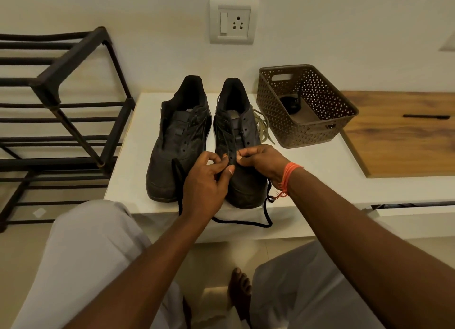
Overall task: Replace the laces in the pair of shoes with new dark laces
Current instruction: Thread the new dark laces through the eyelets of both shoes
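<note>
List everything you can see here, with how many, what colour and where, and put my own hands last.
shoes: two, black, side by side on the white bench.
new lace: one, black, through the right shoe, ends hanging over the bench's front edge.
old laces: pale olive, count unclear, between right shoe and basket.
basket: one, brown, on the bench right of the shoes, dark thing inside.
rack: one, black, left of the bench.
wall socket: one, white, above the shoes.
pen: one, black, wooden top at right.
left hand; right hand: fingers pinching the lace at the right shoe.

Bare forearms, orange thread bracelet (pixel 289 176) on right wrist, pale grey trousers (pixel 81 254).
</note>
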Action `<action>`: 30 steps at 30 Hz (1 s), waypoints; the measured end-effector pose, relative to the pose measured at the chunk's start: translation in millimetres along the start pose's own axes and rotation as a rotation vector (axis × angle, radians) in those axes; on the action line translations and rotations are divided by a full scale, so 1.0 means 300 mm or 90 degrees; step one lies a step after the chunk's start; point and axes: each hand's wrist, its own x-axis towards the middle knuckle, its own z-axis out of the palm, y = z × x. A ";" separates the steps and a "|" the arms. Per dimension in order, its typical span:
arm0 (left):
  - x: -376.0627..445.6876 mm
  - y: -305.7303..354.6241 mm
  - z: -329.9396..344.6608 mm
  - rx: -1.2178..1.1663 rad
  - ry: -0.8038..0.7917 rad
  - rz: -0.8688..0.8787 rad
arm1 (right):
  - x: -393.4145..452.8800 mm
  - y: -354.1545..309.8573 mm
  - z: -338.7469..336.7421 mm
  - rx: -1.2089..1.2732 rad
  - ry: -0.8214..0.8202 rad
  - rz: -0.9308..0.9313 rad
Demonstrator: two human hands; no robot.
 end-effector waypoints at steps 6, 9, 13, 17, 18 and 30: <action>-0.009 -0.004 0.009 -0.043 0.023 -0.023 | -0.022 -0.001 0.021 0.012 0.072 -0.010; -0.016 -0.006 0.020 -0.037 0.028 -0.038 | -0.020 0.006 0.037 -0.006 0.136 -0.007; -0.025 0.004 0.023 -0.026 0.028 -0.046 | -0.013 -0.008 0.084 -0.042 0.222 0.029; -0.031 0.009 0.022 -0.002 0.028 -0.035 | -0.006 -0.027 0.126 -0.022 0.229 0.095; -0.032 0.006 0.021 0.003 0.029 -0.035 | -0.004 -0.026 0.124 -0.011 0.220 0.112; 0.045 0.048 -0.009 0.017 0.088 -0.030 | -0.083 0.047 0.027 -0.045 0.001 -0.061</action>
